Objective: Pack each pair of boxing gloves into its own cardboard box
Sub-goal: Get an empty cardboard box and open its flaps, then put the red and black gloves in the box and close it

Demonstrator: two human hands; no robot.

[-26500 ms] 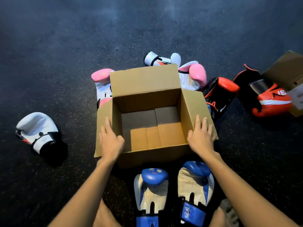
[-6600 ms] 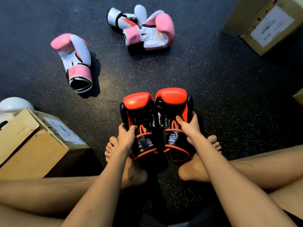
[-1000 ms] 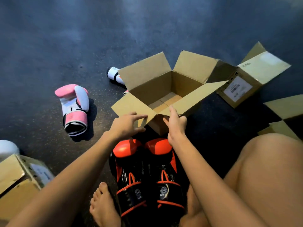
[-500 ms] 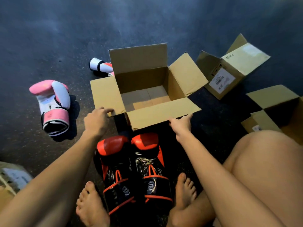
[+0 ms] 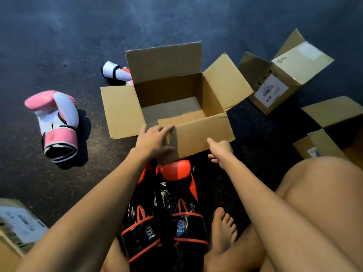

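Observation:
An open cardboard box [image 5: 167, 61] stands on the floor in front of me, all flaps spread and nothing inside. My left hand [image 5: 155, 140] grips the left corner of its near flap, fingers over the edge and thumb below. My right hand [image 5: 220, 152] holds the same flap's lower edge, thumb on top and fingers under. A pair of red and black gloves [image 5: 169, 205] lies side by side between my legs, just short of the box. A pink and white glove [image 5: 57, 122] lies at the left. A white glove [image 5: 117, 72] is half hidden behind the box.
Another open box [image 5: 282, 75] lies on its side at the right, and a third [image 5: 334, 118] sits at the right edge. A labelled box [image 5: 17, 228] is at the lower left. My bare foot [image 5: 224, 230] and knee flank the red gloves. The floor is dark rubber.
The box has come nearer to me. My left hand has shifted from the left flap to the near flap's corner. My right hand stays at the near flap.

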